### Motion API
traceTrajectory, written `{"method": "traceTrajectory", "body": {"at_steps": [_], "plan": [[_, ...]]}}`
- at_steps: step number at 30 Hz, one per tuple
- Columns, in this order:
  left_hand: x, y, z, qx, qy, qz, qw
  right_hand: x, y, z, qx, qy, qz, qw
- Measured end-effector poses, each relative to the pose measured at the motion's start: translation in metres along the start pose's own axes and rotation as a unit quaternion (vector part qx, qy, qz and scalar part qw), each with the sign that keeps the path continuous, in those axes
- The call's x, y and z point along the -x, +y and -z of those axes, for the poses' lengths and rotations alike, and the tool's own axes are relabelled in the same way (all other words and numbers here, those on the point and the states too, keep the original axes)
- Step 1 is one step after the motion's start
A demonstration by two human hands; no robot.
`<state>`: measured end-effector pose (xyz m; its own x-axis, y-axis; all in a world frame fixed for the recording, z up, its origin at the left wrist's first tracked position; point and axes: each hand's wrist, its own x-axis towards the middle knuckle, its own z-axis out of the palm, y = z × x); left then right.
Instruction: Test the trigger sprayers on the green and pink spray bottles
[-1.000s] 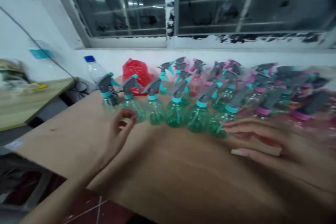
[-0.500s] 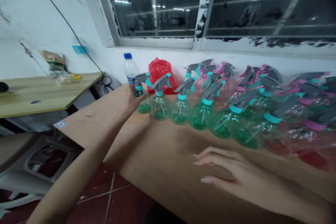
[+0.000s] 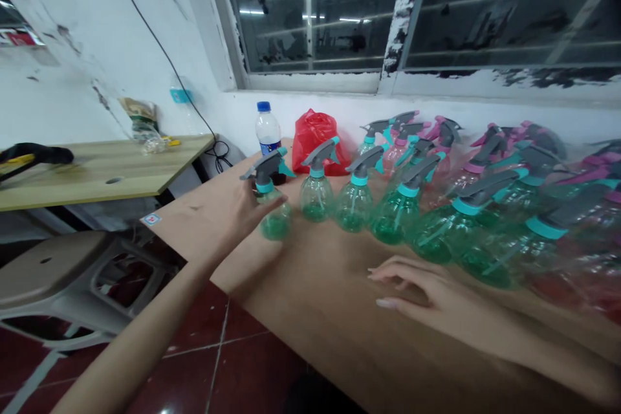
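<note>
My left hand is closed around the leftmost spray bottle, a clear one with green liquid, a turquoise collar and a grey trigger head. Thumb and fingers grip it just below the collar. To its right stands a row of similar spray bottles, the nearest being a green-bottomed one. My right hand hovers over the brown table top, in front of the row. Its fingers are apart and slightly curled, with nothing in them.
Behind the row are more spray bottles with pink collars, a red plastic bag and a blue-capped water bottle. A plastic stool and a wooden desk stand at the left. A window is behind.
My left hand has brought the spray bottle towards me, out of line with the row. My right hand stays low over the table, its fingers slightly more curled. The view has shifted left.
</note>
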<state>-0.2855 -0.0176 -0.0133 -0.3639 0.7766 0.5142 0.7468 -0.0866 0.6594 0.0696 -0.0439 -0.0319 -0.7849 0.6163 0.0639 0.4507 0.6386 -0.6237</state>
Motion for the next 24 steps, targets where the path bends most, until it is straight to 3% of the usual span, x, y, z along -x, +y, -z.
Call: {"method": "traceTrajectory", "body": {"at_steps": [6,13,17,24], "plan": [[0.059,0.045,0.004,-0.074,-0.083,-0.047,0.993,-0.037,-0.009,-0.013,-0.035,0.036,0.001,0.999],[0.099,0.092,-0.021,-0.122,-0.150,-0.077,0.978,-0.066,-0.013,-0.036,-0.084,0.122,0.031,0.989],[0.111,0.111,-0.038,-0.133,-0.173,-0.096,0.971,-0.050,-0.007,-0.033,-0.102,0.141,0.027,0.984],[0.105,0.141,-0.065,-0.002,-0.241,-0.203,0.949,0.008,0.010,0.006,-0.089,0.127,0.012,0.988]]}}
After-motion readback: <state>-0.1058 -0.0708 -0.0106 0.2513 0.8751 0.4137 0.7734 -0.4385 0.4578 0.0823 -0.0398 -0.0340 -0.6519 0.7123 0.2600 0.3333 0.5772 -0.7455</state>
